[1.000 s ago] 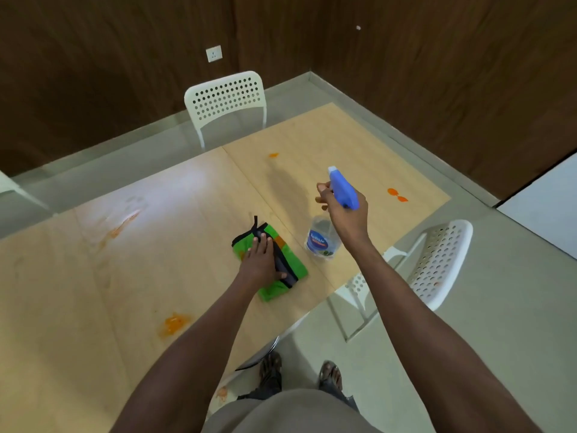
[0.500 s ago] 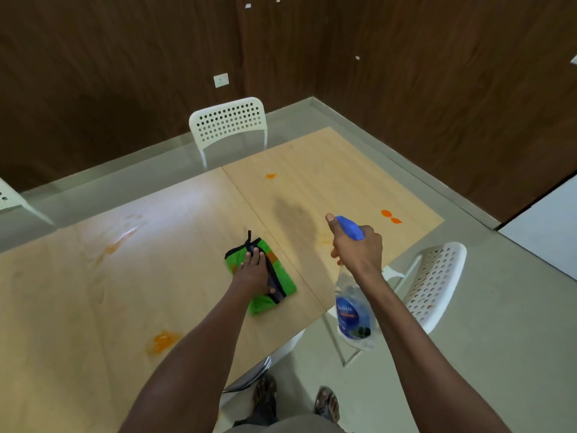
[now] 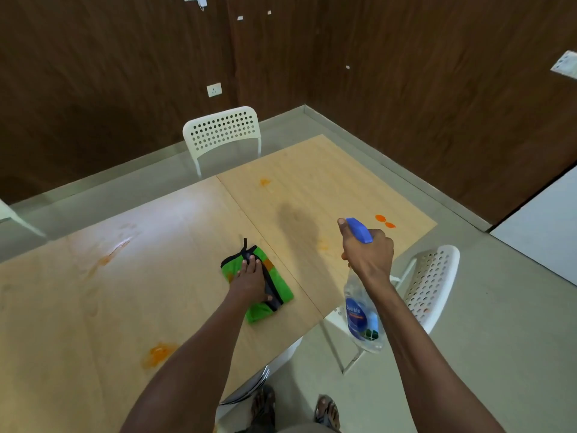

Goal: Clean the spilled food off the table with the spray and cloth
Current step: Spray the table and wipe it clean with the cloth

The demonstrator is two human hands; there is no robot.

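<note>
A folded green cloth (image 3: 276, 281) with black trim lies on the wooden table (image 3: 78, 307). My left hand (image 3: 249, 281) rests flat on it, fingers straight. My right hand (image 3: 367, 253) grips the neck of a clear spray bottle (image 3: 362, 317) with a blue trigger head, held in the air over the table's near edge, nozzle pointing away from me. Orange food spills show on the table: two bright blobs (image 3: 384, 220) near the far right edge, a faint smear (image 3: 323, 245) ahead of the nozzle, a spot (image 3: 264, 182) further back, a patch (image 3: 157, 353) at the near left.
A white perforated chair (image 3: 223, 132) stands beyond the table. Another white chair (image 3: 432, 285) sits at the near right, under my right arm. A smeared orange streak (image 3: 107, 256) marks the left half of the table. Dark wood walls enclose the corner.
The right hand has drawn the bottle back towards me and lifted the nozzle, so the bottle hangs below the wrist. The view has tilted up. The left hand stays on the cloth.
</note>
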